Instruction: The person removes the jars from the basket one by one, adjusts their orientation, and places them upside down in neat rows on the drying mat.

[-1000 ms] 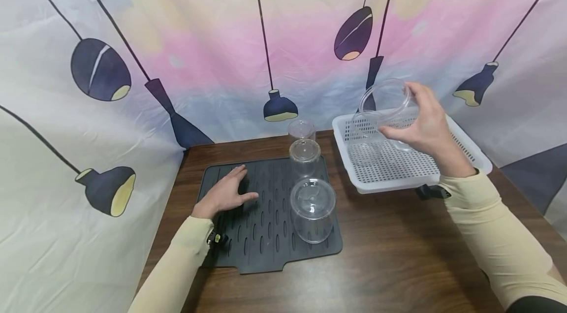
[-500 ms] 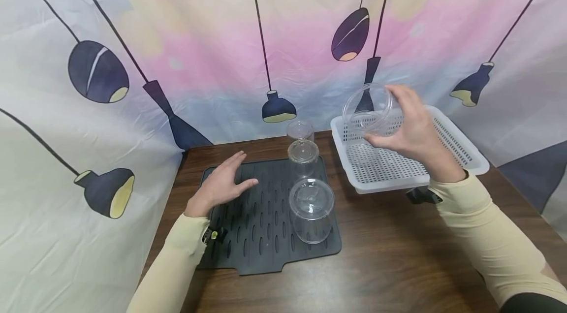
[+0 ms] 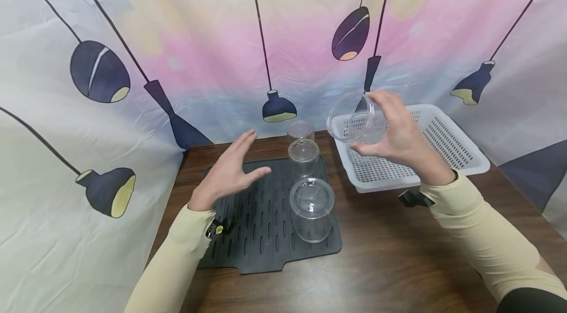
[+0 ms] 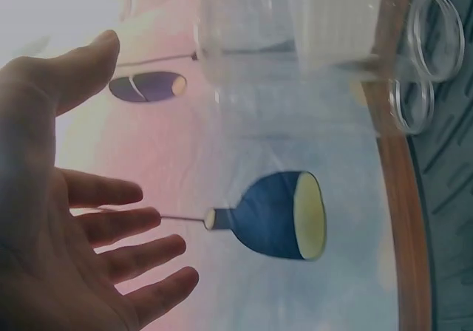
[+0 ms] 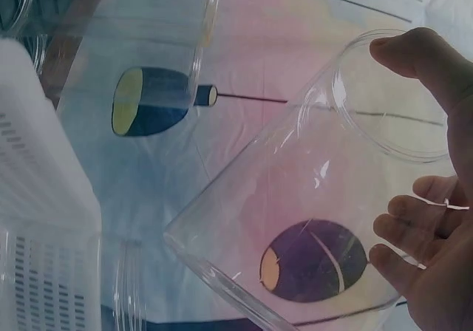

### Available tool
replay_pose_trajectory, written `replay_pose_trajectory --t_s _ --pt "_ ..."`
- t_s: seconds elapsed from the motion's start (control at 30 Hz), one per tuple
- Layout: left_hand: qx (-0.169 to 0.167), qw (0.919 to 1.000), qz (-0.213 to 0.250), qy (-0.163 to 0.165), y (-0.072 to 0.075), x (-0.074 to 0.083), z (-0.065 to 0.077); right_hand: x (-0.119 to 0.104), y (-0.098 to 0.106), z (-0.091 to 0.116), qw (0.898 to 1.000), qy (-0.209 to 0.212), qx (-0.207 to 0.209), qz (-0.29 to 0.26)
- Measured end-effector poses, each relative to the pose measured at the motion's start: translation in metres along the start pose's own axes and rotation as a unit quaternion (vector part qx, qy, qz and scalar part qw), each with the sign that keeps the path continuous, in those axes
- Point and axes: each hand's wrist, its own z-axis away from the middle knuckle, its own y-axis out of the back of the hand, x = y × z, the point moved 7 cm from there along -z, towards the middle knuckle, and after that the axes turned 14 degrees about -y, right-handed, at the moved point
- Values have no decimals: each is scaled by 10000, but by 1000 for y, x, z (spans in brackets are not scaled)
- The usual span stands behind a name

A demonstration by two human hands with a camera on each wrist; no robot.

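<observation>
My right hand (image 3: 400, 136) grips a clear cylindrical jar (image 5: 295, 161) with thumb and fingers round one end, above the left part of the white basket (image 3: 390, 185). The jar is tilted, its wide circular end toward the left in the head view. Over the dark drying mat (image 3: 261, 249), my left hand (image 3: 228, 172) is raised, fingers extended and thumb apart, holding nothing. Three clear jars stand in a row along the mat's right side: a large front one (image 3: 312, 214), a smaller middle one (image 3: 303, 158) and a back one (image 3: 300, 130), partly hidden.
Bare brown tabletop (image 3: 376, 259) lies in front of the basket. A printed cloth (image 3: 212, 67) with lamp drawings hangs close behind the table. In the right wrist view, a clear rim (image 5: 131, 287) shows beside the basket's slotted wall.
My right hand has carried the jar leftward and slightly down, from over the basket's middle to its left side. My left hand has risen from the mat and shifted a little right.
</observation>
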Motion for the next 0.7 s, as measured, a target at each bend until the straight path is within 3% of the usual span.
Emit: replay_pose_trajectory --t_s 0.2,0.7 --pt "145 9998 -43 -100 8 17 -10 -13 -6 2 9996 296 18 -3" --pt "469 9977 30 -490 21 46 -26 -36 -16 3 9986 501 -140 95"
